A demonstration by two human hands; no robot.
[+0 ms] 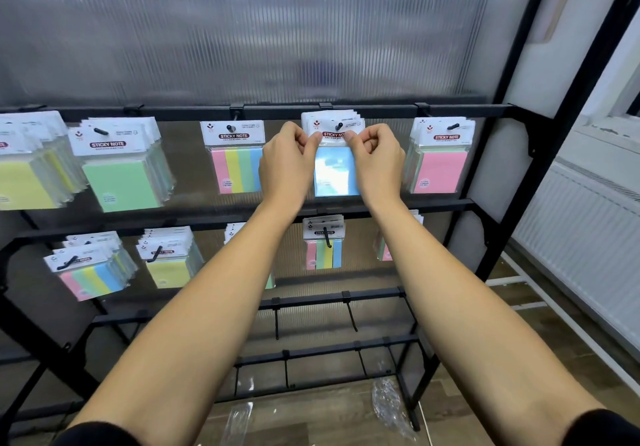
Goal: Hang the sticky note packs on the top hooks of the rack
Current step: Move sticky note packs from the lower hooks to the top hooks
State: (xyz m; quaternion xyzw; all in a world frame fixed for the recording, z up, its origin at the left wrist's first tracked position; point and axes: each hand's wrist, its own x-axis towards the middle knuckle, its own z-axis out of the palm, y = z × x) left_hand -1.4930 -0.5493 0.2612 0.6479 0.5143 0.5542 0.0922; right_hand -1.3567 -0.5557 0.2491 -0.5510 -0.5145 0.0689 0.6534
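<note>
Dark sleeve cuffs at bottom edge, both bare forearms reaching up and forward. Below them: wood floor with crumpled clear plastic wrap near the rack's foot.

Black rack: the lower bars carry bare hooks. Middle bar has several packs hanging, incl. a striped pack directly under the hands.

Top bar: left hand and right hand both on the blue sticky note pack. Fingers curled, thumb and forefinger of each hand pinching the white header card, left hand at its left edge, right hand at its right edge. Top hook tip pokes through the header hole; more white cards sit stacked behind it on the same hook. Pack hangs roughly upright between the wrists.

Neighbours on top bar: multicolour pack just left of the left hand, pink pack to the right, green pack and yellow pack further left, each with others stacked behind.

Behind the rack: ribbed translucent panel. Far right: white radiator.
</note>
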